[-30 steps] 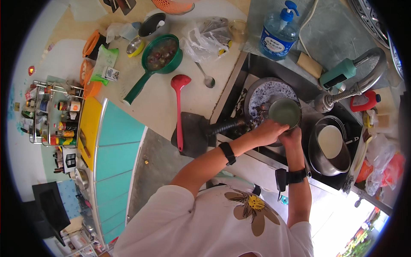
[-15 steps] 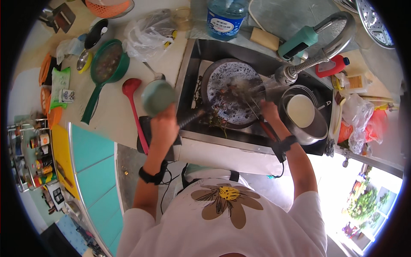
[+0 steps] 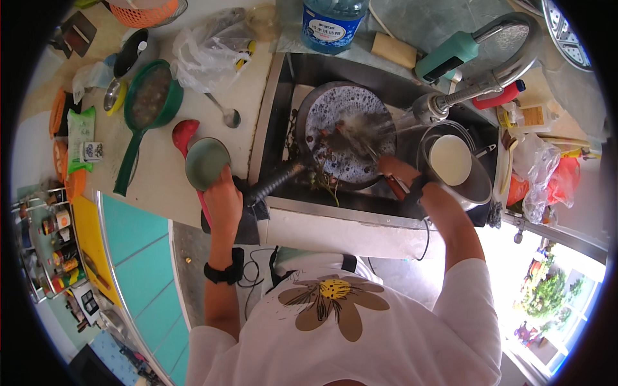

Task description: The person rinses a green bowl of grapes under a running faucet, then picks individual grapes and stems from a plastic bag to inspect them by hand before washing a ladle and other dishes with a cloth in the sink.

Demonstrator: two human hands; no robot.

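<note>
Green bowl [image 3: 207,163] gripped by left hand [image 3: 223,198], held over tabletop [image 3: 161,193] edge, just beside red ladle [image 3: 184,134] and left of sink [image 3: 278,116]. Right hand [image 3: 398,172] closed on utensil, kind not discernible, inside sink at dark frying pan [image 3: 344,135]. Pan struck by water from faucet [image 3: 470,90]. White-filled pot [image 3: 454,164] just right of hand.

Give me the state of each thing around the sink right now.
Left hand: holding the green bowl over the counter.
Right hand: in the sink, reaching into the pan.
Pan: dirty, wet, with scraps.
Tap: running.
Pot: upright in the sink, white inside.
Strainer: on the counter, full.
</note>
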